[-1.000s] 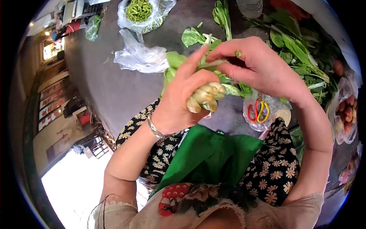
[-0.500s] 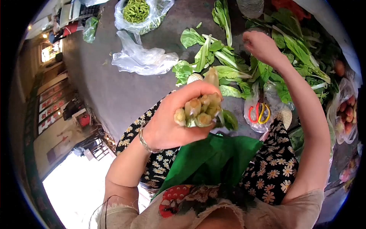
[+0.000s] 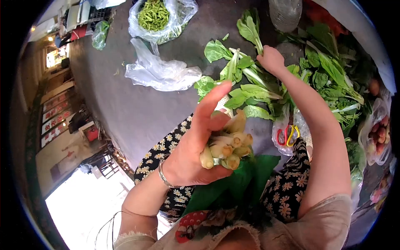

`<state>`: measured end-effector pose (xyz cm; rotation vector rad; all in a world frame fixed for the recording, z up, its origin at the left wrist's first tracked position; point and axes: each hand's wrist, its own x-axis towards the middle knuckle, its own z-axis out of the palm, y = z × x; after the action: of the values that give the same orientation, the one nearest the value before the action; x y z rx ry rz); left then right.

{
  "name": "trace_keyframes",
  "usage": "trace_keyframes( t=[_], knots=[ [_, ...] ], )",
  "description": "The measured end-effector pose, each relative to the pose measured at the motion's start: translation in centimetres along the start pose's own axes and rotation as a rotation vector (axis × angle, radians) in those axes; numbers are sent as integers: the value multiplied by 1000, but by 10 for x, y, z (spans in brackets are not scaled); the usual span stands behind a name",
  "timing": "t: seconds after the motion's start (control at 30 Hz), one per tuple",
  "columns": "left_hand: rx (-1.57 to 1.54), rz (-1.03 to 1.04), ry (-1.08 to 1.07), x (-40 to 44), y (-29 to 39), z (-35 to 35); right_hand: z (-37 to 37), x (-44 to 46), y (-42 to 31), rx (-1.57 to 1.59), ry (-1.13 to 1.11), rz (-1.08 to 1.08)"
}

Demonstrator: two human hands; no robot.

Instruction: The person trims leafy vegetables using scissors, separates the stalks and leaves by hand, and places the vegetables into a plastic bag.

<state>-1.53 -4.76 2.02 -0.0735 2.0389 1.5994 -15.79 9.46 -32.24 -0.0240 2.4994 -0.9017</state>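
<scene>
My left hand [image 3: 189, 152] is wrapped round a bunch of leafy green stalks [image 3: 228, 151] in front of my body, the pale cut ends facing up at me. Its index finger or thumb is lifted off the bunch while the others hold on. Out on the floor, my right hand [image 3: 272, 61] is closed on the stem of a leafy green [image 3: 249, 28] that points away from me. Closer in lie several loose leafy greens [image 3: 250, 77]. A green cloth [image 3: 233, 189] covers my lap below the bunch.
Scissors [image 3: 288, 135] with red and yellow handles lie on clear plastic near my knee. A crumpled plastic bag [image 3: 162, 75] and a bag of green pods [image 3: 153, 16] lie at left. More greens [image 3: 329, 62], a clear container [image 3: 285, 14] and a bag of reddish produce [image 3: 378, 133] are at right.
My right hand has moved slightly left and down and now grips the stem of the far leafy green. On my left hand one finger has lifted away from the bunch, which sits lower.
</scene>
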Motion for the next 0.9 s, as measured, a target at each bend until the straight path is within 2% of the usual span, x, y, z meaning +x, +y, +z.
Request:
trace_keyframes(
  t=[0.07, 0.13, 0.17, 0.2, 0.27, 0.33, 0.37, 0.4, 0.43, 0.47, 0.5, 0.53, 0.6, 0.63, 0.67, 0.7, 0.73, 0.8, 0.87, 0.9],
  knots=[
    [-117, -82, 53, 1, 1, 0, -6, -1, 11, 60, 104, -74],
    [130, -147, -17, 1, 3, -8, -32, -15, 13, 692, -74, -89],
    [259, -150, -45, 2, 3, -11, -40, -16, 18, 771, -81, -129],
    [255, -148, -46, 4, 4, -11, -54, -21, 16, 752, -69, -117],
    [355, -47, -41, 5, 8, -11, -82, -31, 13, 267, 104, -334],
    [416, 17, -41, 9, 4, -14, -114, -50, -16, 341, 133, -455],
    [512, 62, 3, 11, 3, -14, -130, -64, -37, 488, 46, -438],
    [606, 109, 41, 12, 2, -13, -140, -73, -51, 457, 51, -535],
    [605, 108, 33, 13, 2, -13, -146, -80, -61, 379, 177, -729],
    [629, 126, 33, 15, 3, -15, -159, -96, -77, 343, 111, -761],
    [653, 142, 35, 16, 5, -17, -158, -107, -88, 480, 45, -799],
    [686, 152, 25, 16, 5, -17, -172, -124, -101, 384, -67, -846],
    [752, 173, 6, 16, 6, -17, -176, -147, -116, 578, -246, -932],
    [582, 149, 11, 16, 4, -12, -176, -150, -122, 578, -246, -932],
    [412, 124, 17, 14, 2, -9, -176, -153, -126, 782, -458, -817],
    [384, 51, 21, 9, 3, -10, -176, -154, -129, 979, -666, -685],
    [384, 51, 21, 9, 1, -11, -177, -150, -126, 1159, -674, -554],
    [135, -3, 53, 10, -5, -15, -164, -115, -110, 1124, -462, -441],
    [187, 22, 49, 9, -6, -16, -103, -61, -71, 568, -64, -664],
    [233, 28, -7, 7, -4, -17, -78, -53, -59, 253, -77, -587]
  ],
)
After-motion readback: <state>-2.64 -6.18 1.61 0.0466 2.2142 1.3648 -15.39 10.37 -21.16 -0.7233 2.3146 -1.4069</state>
